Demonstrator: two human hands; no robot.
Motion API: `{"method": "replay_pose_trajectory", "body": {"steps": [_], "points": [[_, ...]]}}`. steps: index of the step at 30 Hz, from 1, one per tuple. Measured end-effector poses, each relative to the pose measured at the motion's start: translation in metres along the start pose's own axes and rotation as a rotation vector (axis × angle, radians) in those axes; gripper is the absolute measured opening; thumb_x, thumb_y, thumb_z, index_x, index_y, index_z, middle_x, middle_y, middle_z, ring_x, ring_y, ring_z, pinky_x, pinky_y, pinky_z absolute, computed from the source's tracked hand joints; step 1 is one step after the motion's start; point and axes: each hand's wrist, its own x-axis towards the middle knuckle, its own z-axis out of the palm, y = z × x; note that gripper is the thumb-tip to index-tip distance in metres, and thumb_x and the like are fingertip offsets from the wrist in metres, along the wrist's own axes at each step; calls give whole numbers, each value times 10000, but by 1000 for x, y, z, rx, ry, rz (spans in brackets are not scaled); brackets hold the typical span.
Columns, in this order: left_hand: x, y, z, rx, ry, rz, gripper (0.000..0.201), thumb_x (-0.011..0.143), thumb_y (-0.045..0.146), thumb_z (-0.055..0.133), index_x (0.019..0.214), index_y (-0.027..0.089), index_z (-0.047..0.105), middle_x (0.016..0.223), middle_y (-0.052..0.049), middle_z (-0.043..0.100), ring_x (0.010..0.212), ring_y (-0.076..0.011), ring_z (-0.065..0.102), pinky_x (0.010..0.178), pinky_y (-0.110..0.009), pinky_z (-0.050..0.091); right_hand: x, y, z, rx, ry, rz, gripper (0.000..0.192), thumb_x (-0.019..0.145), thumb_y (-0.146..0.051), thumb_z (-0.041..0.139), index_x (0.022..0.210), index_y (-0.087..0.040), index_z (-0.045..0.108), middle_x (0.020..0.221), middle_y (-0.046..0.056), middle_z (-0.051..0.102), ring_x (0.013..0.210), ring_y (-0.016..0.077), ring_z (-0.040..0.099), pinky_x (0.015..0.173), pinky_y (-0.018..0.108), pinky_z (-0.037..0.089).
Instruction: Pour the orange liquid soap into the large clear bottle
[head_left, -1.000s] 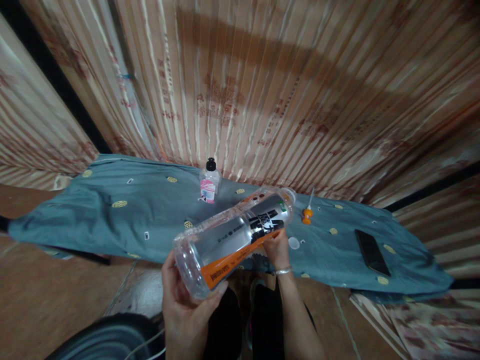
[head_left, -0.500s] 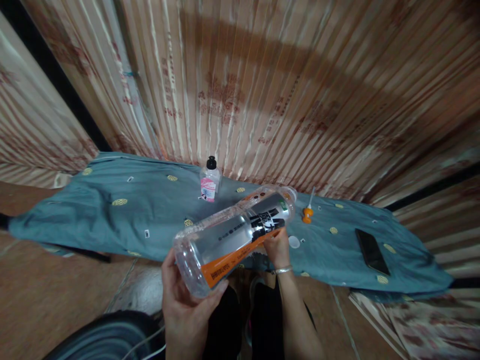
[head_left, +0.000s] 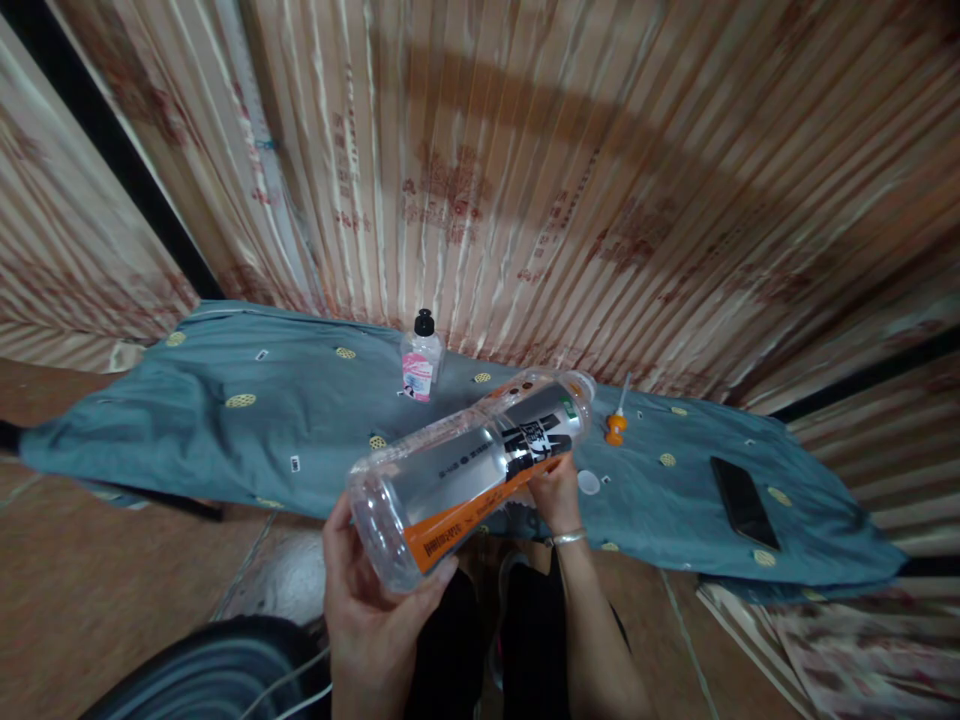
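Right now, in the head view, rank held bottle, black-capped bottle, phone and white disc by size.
1. Held bottle, nearer the camera
2. Black-capped bottle and phone: too alike to rank
3. White disc

the large bottle (head_left: 472, 475) seems to have shifted very slightly.

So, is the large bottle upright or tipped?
Tipped: the large bottle slants, its base in the left hand, neck toward upper right.
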Motion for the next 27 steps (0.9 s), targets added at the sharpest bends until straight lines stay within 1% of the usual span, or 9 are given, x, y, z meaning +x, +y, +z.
{"method": "replay_pose_trajectory", "body": {"steps": [4, 7, 9, 11, 13, 15, 19, 22, 27], "points": [[-2, 3, 4, -11, 27, -3, 865, 501, 259, 986, 1294, 252, 641, 1298, -87, 680, 1042, -269, 726, 824, -319, 618, 1, 0, -1, -7, -27, 2, 588, 637, -520, 820, 1078, -199, 599, 1000, 115, 789, 894, 289, 755, 774, 385, 619], [0, 2, 1, -2, 5, 19, 864, 491, 230, 985, 1286, 244, 648, 1243, -87, 700, 1003, -270, 738, 801, -321, 624, 1, -1, -2, -9, -31, 4, 599, 635, -514, 824, 1091, -193, 605, 1020, 118, 792, 907, 290, 758, 778, 380, 618], [0, 2, 0, 19, -18, 38, 878, 460, 215, 993, 1268, 242, 651, 1225, -87, 707, 1000, -285, 740, 789, -332, 628, 1, -2, -2, -7, -26, -6, 602, 639, -509, 824, 1101, -187, 610, 1021, 124, 793, 905, 291, 759, 767, 379, 619], [-1, 4, 2, 21, -2, 13, 873, 516, 248, 978, 1314, 252, 627, 1290, -91, 679, 1084, -295, 714, 849, -352, 616, 1, -2, -2, -14, -24, -14, 593, 651, -499, 823, 1108, -182, 618, 1015, 128, 793, 903, 291, 760, 754, 370, 618], [-4, 8, 6, 17, 17, -5, 863, 554, 290, 966, 1342, 266, 614, 1326, -83, 660, 1116, -283, 699, 875, -339, 605, 1, 0, -3, -28, -27, -16, 597, 648, -493, 829, 1116, -185, 623, 1024, 119, 793, 905, 288, 761, 757, 367, 617], [-6, 11, 10, 8, 18, -7, 870, 544, 297, 970, 1338, 267, 617, 1332, -79, 655, 1120, -277, 695, 877, -330, 601, 1, 3, -3, -34, -25, -9, 636, 630, -504, 840, 1133, -183, 619, 1040, 116, 792, 909, 289, 761, 768, 372, 618], [-7, 12, 10, 13, 20, -12, 867, 527, 307, 981, 1314, 249, 619, 1278, -80, 681, 1082, -274, 709, 858, -327, 606, 1, 6, -4, -45, -20, 21, 744, 596, -558, 839, 1175, -153, 605, 1056, 150, 785, 924, 310, 761, 781, 389, 622], [-5, 8, 7, 23, 27, -8, 877, 517, 311, 988, 1308, 240, 616, 1246, -83, 698, 1046, -276, 723, 838, -336, 616, 1, 2, -3, -21, -30, 15, 776, 609, -555, 825, 1221, -143, 585, 1108, 159, 774, 967, 307, 760, 827, 392, 619], [-1, 4, 5, -14, 20, 22, 840, 490, 234, 987, 1262, 235, 655, 1213, -81, 715, 1009, -272, 744, 802, -315, 623, 1, -13, -1, 19, -43, -5, 747, 624, -537, 826, 1224, -165, 584, 1142, 158, 773, 1006, 309, 756, 853, 409, 622]]}}
